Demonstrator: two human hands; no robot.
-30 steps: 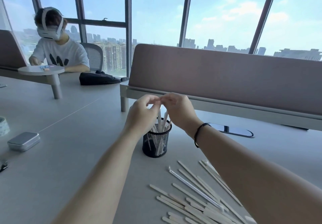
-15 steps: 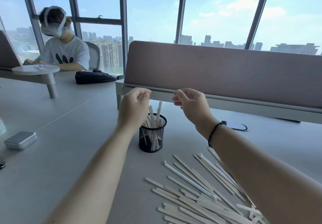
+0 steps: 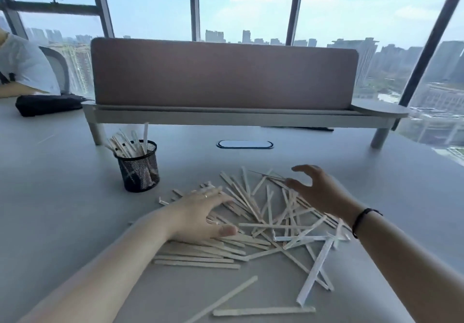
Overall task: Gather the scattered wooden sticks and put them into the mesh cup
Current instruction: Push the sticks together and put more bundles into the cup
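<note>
A black mesh cup (image 3: 139,169) stands on the grey table, left of centre, with several wooden sticks (image 3: 130,142) leaning out of it. A big scattered pile of wooden sticks (image 3: 271,219) lies in front of me. My left hand (image 3: 200,214) rests flat on the left side of the pile, fingers spread, holding nothing. My right hand (image 3: 316,189) hovers over the pile's right side with its fingers apart and curled. A few loose sticks (image 3: 263,310) lie nearest to me.
A pink desk divider (image 3: 223,74) on a raised shelf runs across the table behind the pile. A cable port (image 3: 244,144) sits in the tabletop. At far left are a black bag (image 3: 47,104) and another person's sleeve (image 3: 22,66).
Both hands have come away from above the cup and dropped down onto the stick pile. My view has swung right and down, so the cup now sits at left.
</note>
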